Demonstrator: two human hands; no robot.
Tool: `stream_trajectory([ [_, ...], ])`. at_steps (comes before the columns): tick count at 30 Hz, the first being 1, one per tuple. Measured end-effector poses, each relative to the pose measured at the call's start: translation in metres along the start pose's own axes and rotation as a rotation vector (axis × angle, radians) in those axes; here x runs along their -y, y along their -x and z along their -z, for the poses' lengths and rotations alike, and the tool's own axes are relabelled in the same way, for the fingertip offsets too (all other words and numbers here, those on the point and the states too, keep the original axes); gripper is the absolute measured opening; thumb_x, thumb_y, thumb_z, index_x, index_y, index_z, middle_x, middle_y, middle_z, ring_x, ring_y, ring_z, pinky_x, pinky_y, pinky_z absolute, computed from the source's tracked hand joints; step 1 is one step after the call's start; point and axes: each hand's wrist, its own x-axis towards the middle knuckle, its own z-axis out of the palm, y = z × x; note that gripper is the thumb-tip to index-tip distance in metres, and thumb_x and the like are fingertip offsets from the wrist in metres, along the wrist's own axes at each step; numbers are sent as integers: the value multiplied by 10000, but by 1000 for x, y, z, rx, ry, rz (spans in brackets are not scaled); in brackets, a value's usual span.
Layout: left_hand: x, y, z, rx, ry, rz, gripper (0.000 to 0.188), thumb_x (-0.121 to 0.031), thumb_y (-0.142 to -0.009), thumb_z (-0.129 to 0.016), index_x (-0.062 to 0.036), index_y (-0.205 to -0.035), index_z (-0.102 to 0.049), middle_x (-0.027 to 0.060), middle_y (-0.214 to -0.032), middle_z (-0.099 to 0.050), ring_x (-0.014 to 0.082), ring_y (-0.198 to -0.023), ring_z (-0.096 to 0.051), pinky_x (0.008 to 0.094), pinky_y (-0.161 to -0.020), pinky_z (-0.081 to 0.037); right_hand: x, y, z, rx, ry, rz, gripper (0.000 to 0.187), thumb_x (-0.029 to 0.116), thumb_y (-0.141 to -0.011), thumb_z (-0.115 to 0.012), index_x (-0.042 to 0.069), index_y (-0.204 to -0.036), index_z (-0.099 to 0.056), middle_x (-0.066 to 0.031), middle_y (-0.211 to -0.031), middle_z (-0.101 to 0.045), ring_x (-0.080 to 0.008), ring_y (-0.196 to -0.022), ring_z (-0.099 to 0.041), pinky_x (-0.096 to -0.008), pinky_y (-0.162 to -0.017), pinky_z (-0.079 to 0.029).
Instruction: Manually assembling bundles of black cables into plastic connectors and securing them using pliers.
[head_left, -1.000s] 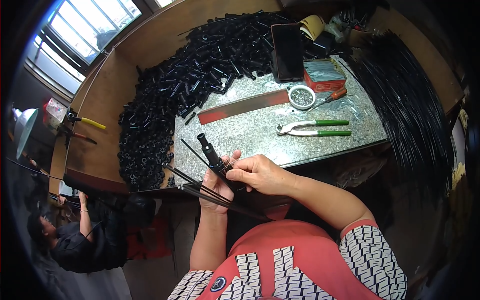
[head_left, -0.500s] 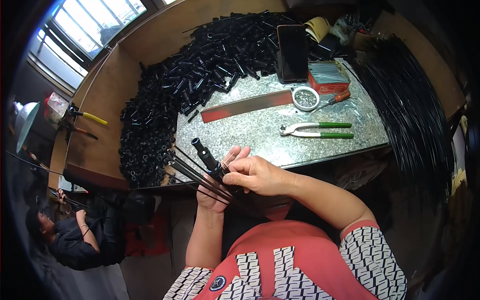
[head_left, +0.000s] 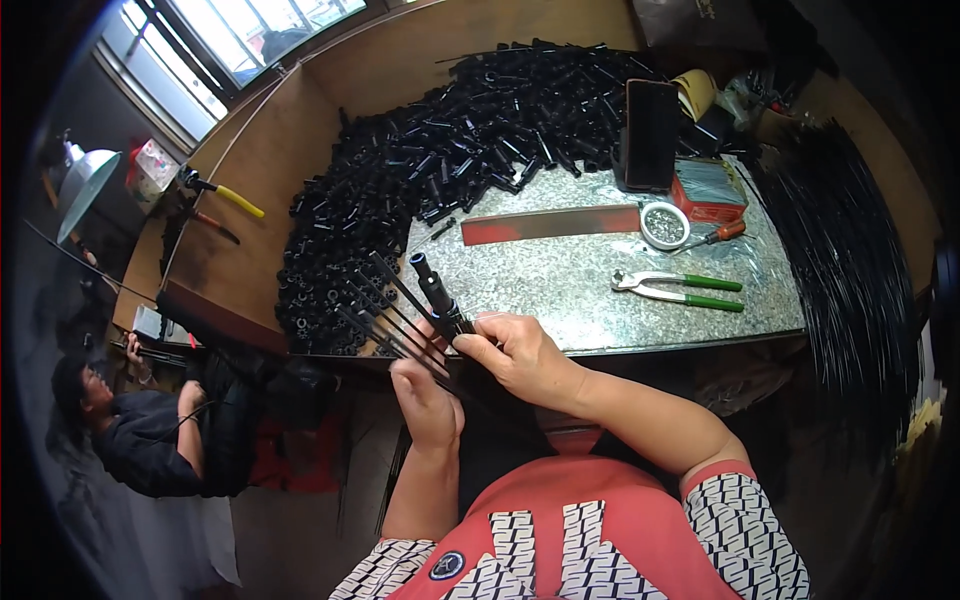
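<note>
My left hand [head_left: 428, 398] is closed around several thin black rods [head_left: 397, 327], which fan out up and to the left past the bench's front edge. Just right of it, my right hand [head_left: 522, 358] pinches a stepped black tubular part [head_left: 436, 288] between thumb and fingers. The tube stands tilted, its open end with a bluish rim pointing up. Its lower end is hidden by my right hand. Rods and tube lie close together; whether they are joined there I cannot tell.
A large heap of black tubular parts [head_left: 440, 150] covers the speckled bench top [head_left: 540, 290] at back and left. Green-handled pincers [head_left: 680, 290], a red-grey bar [head_left: 550, 224], a white cup [head_left: 665, 226] and a phone [head_left: 651, 135] lie beyond. Long black rods [head_left: 850, 230] hang at right. Another person [head_left: 150, 430] sits at left.
My left hand's fingers, partly spread behind the rods before, are now closed round them, and the rods fan wider. The whole view has shifted, so the bench appears further right.
</note>
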Motion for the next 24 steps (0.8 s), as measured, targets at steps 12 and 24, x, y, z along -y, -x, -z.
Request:
stream_trajectory([
  [12, -34, -6, 10, -130, -329, 64, 176, 46, -766, -721, -11, -897, -618, -17, -781, -615, 39, -679, -555, 180, -612, -445, 10, 0, -16, 131, -17, 30, 283, 162, -863, -633, -23, -693, -504, -135, -610, -465, -230, -532, -466, -355, -513, -380],
  [24, -33, -6, 32, -48, 8, 133, 274, -63, -704, -814, -17, -911, -640, 5, -824, -634, 96, -754, -589, 245, -716, -478, 15, -5, -14, 313, -160, -211, 254, 186, -858, -672, 16, -697, -576, -23, -621, -511, -74, -543, -503, -247, -487, -398],
])
